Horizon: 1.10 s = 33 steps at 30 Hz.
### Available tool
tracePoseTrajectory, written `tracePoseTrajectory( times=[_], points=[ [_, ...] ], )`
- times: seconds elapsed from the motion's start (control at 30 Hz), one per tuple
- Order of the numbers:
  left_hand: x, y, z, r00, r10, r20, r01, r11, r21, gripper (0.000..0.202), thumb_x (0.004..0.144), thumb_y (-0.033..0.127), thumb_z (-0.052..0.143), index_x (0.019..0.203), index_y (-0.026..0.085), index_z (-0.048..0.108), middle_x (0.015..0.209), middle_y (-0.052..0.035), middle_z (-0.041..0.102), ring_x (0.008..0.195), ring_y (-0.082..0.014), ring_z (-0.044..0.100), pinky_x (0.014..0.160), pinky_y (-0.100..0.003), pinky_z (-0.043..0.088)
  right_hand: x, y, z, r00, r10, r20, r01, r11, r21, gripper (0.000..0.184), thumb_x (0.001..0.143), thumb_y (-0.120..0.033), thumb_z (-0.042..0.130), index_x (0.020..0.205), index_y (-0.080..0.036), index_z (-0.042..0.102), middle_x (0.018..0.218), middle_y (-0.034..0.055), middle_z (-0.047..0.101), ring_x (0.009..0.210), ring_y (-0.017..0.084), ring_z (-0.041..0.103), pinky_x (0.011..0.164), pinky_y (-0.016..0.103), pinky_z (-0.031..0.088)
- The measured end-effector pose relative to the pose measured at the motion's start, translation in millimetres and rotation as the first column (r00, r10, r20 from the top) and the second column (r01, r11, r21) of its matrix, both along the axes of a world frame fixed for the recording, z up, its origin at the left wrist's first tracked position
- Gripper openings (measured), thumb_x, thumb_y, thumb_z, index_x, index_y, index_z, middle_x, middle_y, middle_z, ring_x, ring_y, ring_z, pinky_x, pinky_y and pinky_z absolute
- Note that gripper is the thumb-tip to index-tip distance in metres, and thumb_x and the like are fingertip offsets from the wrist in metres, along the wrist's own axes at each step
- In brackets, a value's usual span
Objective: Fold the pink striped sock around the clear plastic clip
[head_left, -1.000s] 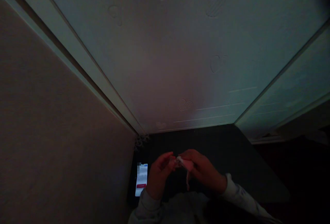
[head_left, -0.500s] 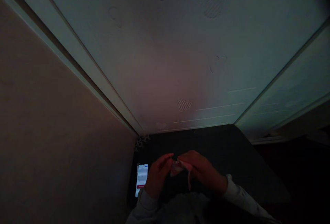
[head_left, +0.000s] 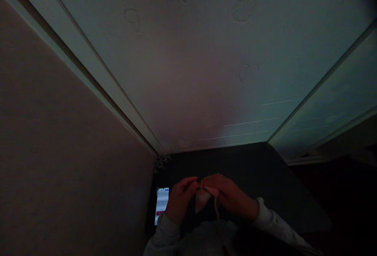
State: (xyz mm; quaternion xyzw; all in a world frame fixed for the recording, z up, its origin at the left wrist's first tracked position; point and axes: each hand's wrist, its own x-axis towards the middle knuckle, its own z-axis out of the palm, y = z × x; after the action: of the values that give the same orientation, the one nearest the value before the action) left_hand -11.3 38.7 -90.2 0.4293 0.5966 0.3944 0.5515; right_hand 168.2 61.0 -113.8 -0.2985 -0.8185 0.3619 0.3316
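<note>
Between my hands, low in the dim head view, hangs a small pale pink piece of cloth (head_left: 202, 202). My left hand (head_left: 178, 202) pinches its upper left edge with thumb and forefinger. On the other side, my right hand (head_left: 232, 196) is closed on its upper right part, the fingertips almost meeting those of the left. A narrow pink strip (head_left: 217, 209) dangles below the right hand. The light is too poor to tell exactly what the cloth is or whether a small object sits between the fingertips.
A lit phone (head_left: 162, 200) lies left of my left hand on a dark flat surface (head_left: 265, 173). Small grey star-like decorations (head_left: 161, 163) fill its back left corner. Behind stands a pale panel with embossed hearts (head_left: 188, 75); a wall (head_left: 64, 142) closes off the left side.
More of the pink cloth now hangs down between my hands, its lower tip further down. My right fingertips have shifted slightly left, closer to the left hand. The scene looks dimmer.
</note>
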Motion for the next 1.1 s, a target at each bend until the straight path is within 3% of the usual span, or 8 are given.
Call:
tracePoseTrajectory(
  times=[0.23,0.43,0.6,0.83,1.1],
  points=[
    [-0.2,-2.1,-4.9,0.999,-0.048,0.018,0.047,0.998,0.03,0.028,0.068,0.031,0.062,0.092,0.016,0.065,0.086,-0.0066,0.069,0.079,-0.0196,0.061,0.075,-0.03,0.046,4.2,5.2,16.7,0.998,0.062,0.007,-0.06,0.988,-0.14,0.026,0.085,-0.017,0.039,0.1,-0.02,0.059,0.098,0.0055,0.064,0.093,0.017,0.056,0.083,0.031,0.043],
    [0.7,-4.1,-2.8,0.994,-0.072,0.087,0.066,0.995,0.07,0.03,0.067,0.031,0.064,0.094,0.017,0.065,0.089,-0.0068,0.069,0.084,-0.021,0.061,0.078,-0.032,0.046,6.5,4.6,25.6,0.994,0.087,-0.062,-0.102,0.949,-0.299,0.023,0.084,-0.019,0.041,0.096,-0.018,0.06,0.089,0.0049,0.064,0.081,0.015,0.059,0.073,0.027,0.045],
    [2.0,-6.5,1.2,0.992,-0.076,0.1,0.067,0.994,0.086,0.029,0.067,0.03,0.064,0.094,0.018,0.065,0.089,-0.0065,0.069,0.086,-0.0206,0.061,0.079,-0.032,0.046,7.7,2.9,22.3,0.995,0.054,-0.084,-0.084,0.91,-0.407,0.023,0.082,-0.022,0.043,0.097,-0.018,0.06,0.091,0.005,0.065,0.082,0.016,0.059,0.072,0.027,0.045],
    [0.7,-7.9,2.8,0.993,-0.082,0.089,0.073,0.992,0.104,0.029,0.069,0.03,0.063,0.095,0.018,0.065,0.095,-0.0075,0.068,0.09,-0.0211,0.06,0.081,-0.032,0.045,6.2,1.3,12.5,0.994,0.002,-0.111,-0.053,0.888,-0.457,0.025,0.082,-0.031,0.043,0.092,-0.016,0.06,0.083,0.0046,0.064,0.075,0.016,0.058,0.066,0.026,0.044],
    [1.3,-8.9,6.6,0.994,-0.095,0.062,0.084,0.984,0.157,0.028,0.069,0.027,0.063,0.095,0.019,0.065,0.094,-0.0067,0.068,0.088,-0.02,0.061,0.08,-0.031,0.047,4.4,2.0,4.9,0.971,-0.061,-0.232,-0.096,0.789,-0.607,0.024,0.075,-0.032,0.054,0.092,-0.016,0.061,0.089,0.0066,0.063,0.083,0.019,0.057,0.075,0.031,0.043]
  ],
)
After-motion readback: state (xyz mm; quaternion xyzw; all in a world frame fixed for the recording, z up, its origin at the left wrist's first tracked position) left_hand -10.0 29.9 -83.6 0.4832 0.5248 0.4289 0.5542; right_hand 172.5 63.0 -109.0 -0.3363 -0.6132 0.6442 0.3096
